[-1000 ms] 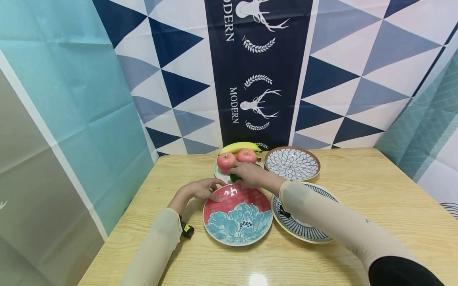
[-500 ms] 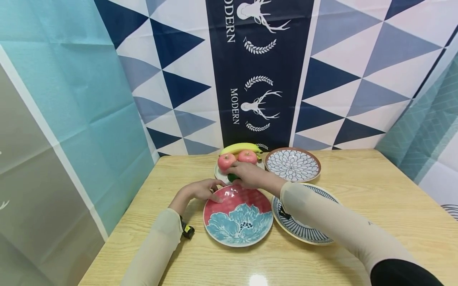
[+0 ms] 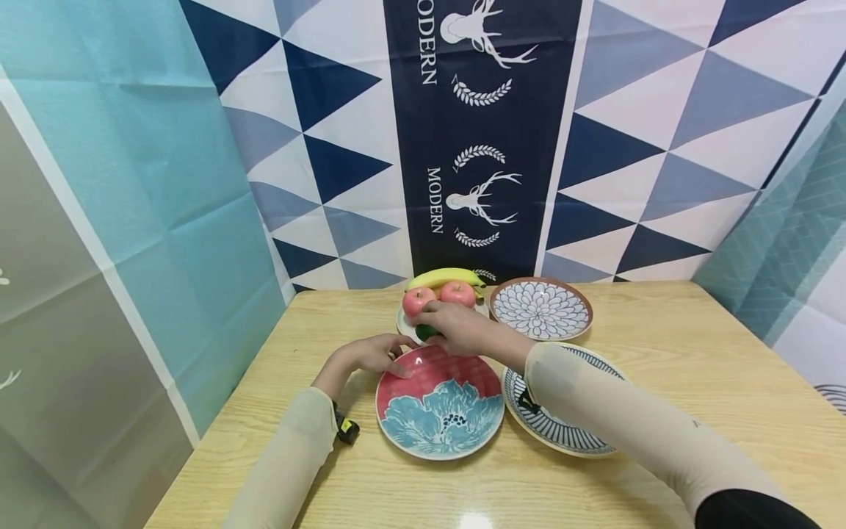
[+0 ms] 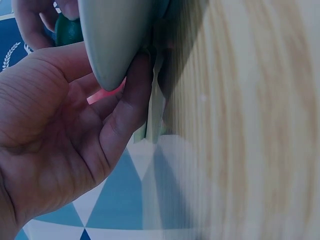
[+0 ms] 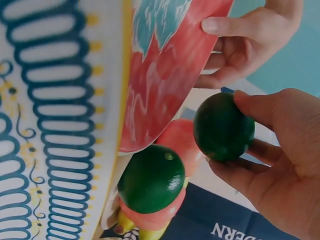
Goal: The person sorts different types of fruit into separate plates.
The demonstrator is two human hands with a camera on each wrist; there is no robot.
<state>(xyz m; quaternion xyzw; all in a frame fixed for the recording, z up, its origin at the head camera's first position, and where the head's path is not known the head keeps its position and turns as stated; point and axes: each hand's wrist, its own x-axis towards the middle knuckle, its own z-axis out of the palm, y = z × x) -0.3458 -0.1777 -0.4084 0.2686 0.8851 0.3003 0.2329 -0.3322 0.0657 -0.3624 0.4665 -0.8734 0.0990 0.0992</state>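
Observation:
My right hand (image 3: 441, 325) holds a dark green lime (image 3: 427, 333) just over the near edge of a small white fruit plate (image 3: 402, 324). In the right wrist view its fingers and thumb curl round that lime (image 5: 223, 126). A second lime (image 5: 151, 178) lies on the fruit plate beside two pink apples (image 3: 418, 300) and a banana (image 3: 444, 277). My left hand (image 3: 390, 355) pinches the far-left rim of the red and teal flower plate (image 3: 439, 411); its thumb sits on top of the rim (image 5: 215, 25) and its fingers lie under it (image 4: 135, 95).
A brown-rimmed plate with a petal pattern (image 3: 540, 308) stands at the back right. A blue-striped plate (image 3: 568, 430) lies partly under my right forearm. The wooden table (image 3: 694, 353) meets a patterned cloth wall right behind the fruit.
Hardly anything has moved. My right hand stays at the fruit plate with the lime and my left hand stays on the flower plate's rim.

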